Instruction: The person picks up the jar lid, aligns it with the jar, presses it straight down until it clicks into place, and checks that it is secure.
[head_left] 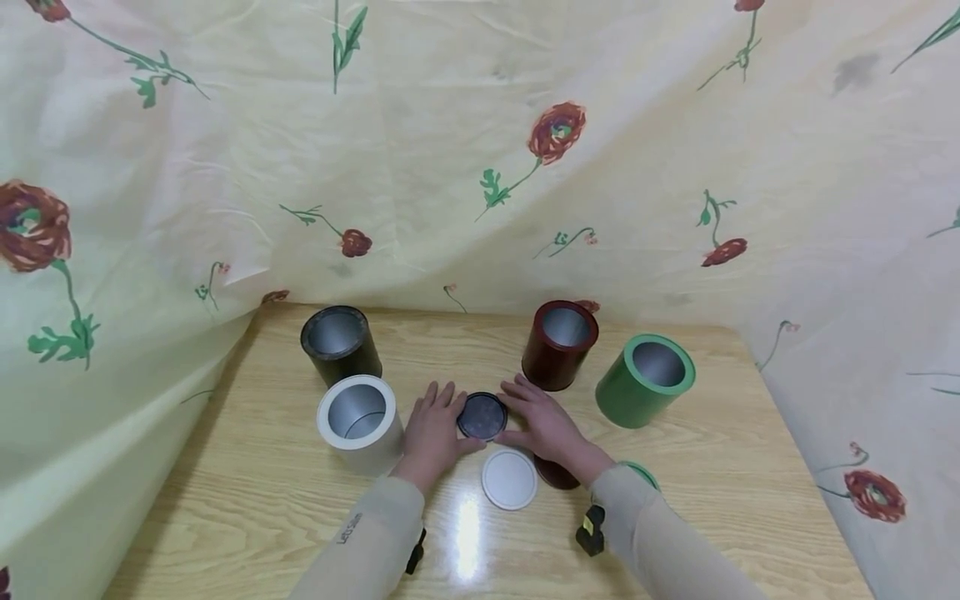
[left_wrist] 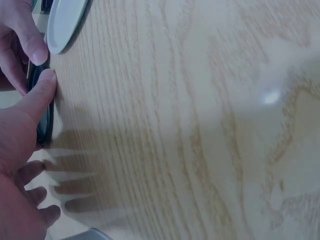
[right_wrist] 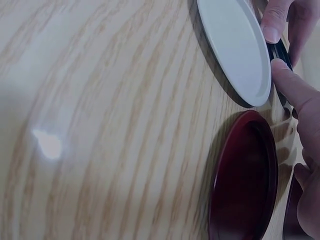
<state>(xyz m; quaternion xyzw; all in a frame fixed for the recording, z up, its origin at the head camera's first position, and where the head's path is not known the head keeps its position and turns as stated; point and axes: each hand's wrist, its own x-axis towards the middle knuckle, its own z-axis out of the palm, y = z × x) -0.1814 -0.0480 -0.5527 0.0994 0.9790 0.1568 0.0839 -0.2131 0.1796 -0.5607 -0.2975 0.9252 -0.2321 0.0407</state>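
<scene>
A round black lid (head_left: 482,416) lies between both hands at the middle of the wooden table. My left hand (head_left: 436,433) holds its left edge, thumb at the near rim and index finger at the far side. From the other side my right hand (head_left: 542,423) grips the same lid, its thumb close to the left thumb. Just below sits a white lid (head_left: 509,478). A dark red lid (head_left: 556,473) lies partly under the right wrist, and a green lid (head_left: 640,473) shows mostly hidden behind the right sleeve.
An open black can (head_left: 342,345) and an open white can (head_left: 362,423) stand at the left, the white one right beside my left hand. Open dark red (head_left: 558,346) and green cans (head_left: 645,381) stand at the right. A flowered cloth (head_left: 420,167) hangs behind the table.
</scene>
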